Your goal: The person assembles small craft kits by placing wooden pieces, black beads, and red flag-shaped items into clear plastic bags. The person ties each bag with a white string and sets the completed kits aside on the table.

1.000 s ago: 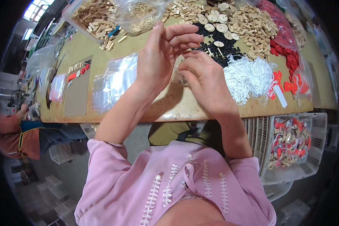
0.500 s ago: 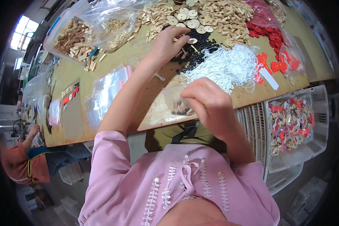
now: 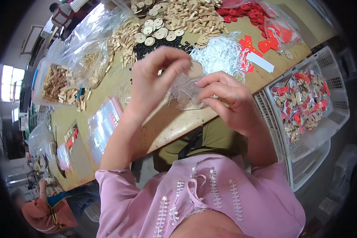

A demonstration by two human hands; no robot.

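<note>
Close to the table's front edge, my right hand (image 3: 230, 97) pinches a small clear plastic bag (image 3: 186, 95) by its side. What lies inside the bag is hard to make out. My left hand (image 3: 156, 75) hovers just above and left of the bag, fingers curled and pressed together. A small pale wooden bit shows below its palm, but what the fingertips hold is blurred. Behind the left hand spreads a pile of black beads (image 3: 144, 51), with round wooden discs (image 3: 158, 33) beyond. A heap of white string (image 3: 220, 53) lies past my right hand.
Wooden blocks fill a clear bin (image 3: 39, 85) at the left, near flat plastic bags (image 3: 101, 129). Red pieces (image 3: 246, 14) lie far right. A white crate (image 3: 339, 87) of filled bags stands right of the table (image 3: 182, 125). A person (image 3: 47, 210) sits at lower left.
My left hand has come back from the bead pile to the bag, near my right hand. My right hand has its fingers turned toward the bag. The whole view has shifted.
</note>
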